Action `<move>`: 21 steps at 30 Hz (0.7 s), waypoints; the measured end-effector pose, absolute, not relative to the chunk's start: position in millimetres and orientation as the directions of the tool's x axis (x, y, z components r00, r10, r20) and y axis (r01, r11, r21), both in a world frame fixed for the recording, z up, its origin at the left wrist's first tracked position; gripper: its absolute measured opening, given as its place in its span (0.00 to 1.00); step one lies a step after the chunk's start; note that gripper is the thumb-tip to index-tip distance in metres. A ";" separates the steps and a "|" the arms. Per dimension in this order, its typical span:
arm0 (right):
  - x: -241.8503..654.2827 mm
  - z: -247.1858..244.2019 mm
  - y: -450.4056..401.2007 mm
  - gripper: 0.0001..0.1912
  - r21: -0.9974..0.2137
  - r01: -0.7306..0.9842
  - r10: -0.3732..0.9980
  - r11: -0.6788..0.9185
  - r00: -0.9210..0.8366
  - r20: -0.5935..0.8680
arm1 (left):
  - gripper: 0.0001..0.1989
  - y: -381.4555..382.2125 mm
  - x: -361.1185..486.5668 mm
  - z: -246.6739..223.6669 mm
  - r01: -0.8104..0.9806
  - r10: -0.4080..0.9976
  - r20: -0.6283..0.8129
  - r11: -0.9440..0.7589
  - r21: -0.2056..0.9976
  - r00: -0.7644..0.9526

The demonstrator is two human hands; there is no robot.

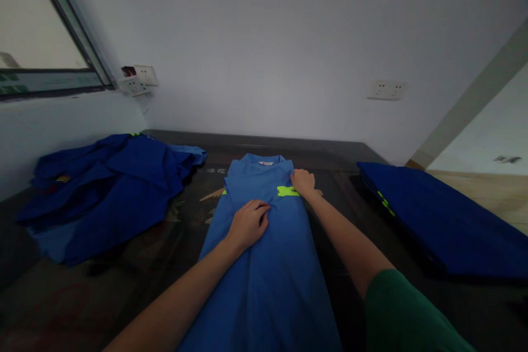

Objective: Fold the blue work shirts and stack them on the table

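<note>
A light blue work shirt [276, 264] lies lengthwise in front of me, its collar at the far end and its sides folded inward. It has a small white neck label and a neon yellow strip [287, 191]. My left hand [248, 224] rests on the middle of the shirt, fingers loosely stretched over the fabric beside a small crease. At the shirt's right edge, just below the shoulder, my right hand [304, 181] has its fingers closed on the cloth beside the yellow strip. Its fingertips are partly hidden.
Under the shirt is a dark table [338, 198]. A crumpled dark blue garment [119, 181] lies at the left; flat, folded dark blue clothing [445, 220] lies at the right. Behind stands a white wall [264, 66] with a socket plate [386, 89]. A window frame is at upper left.
</note>
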State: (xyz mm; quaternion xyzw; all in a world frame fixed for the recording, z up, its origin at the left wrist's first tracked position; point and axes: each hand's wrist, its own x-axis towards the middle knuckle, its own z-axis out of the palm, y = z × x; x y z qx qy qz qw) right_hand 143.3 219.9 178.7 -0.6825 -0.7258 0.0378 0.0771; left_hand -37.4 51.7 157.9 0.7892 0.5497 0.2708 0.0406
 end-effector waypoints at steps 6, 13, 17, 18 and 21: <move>166.4 176.5 230.9 0.17 -0.123 0.988 0.995 0.091 -0.086 0.052 | 0.20 49.4 -35.5 161.2 0.862 0.887 0.376 -0.396 0.316 0.269; 164.0 178.9 227.6 0.15 -0.118 0.983 0.983 0.143 -0.127 0.130 | 0.17 52.5 -37.5 158.9 0.866 0.898 0.374 -0.365 0.341 0.232; 151.1 187.1 220.7 0.17 -0.123 0.973 0.954 0.198 -0.162 0.252 | 0.15 53.0 -38.6 158.4 0.847 0.881 0.417 -0.388 0.362 0.226; 145.8 186.4 218.6 0.18 -0.130 0.962 0.942 0.239 -0.197 0.270 | 0.15 53.0 -38.6 158.0 0.847 0.878 0.423 -0.390 0.362 0.224; 130.6 175.0 214.5 0.22 -0.157 0.927 0.926 0.340 -0.301 0.227 | 0.15 53.6 -38.2 155.5 0.848 0.874 0.425 -0.399 0.349 0.236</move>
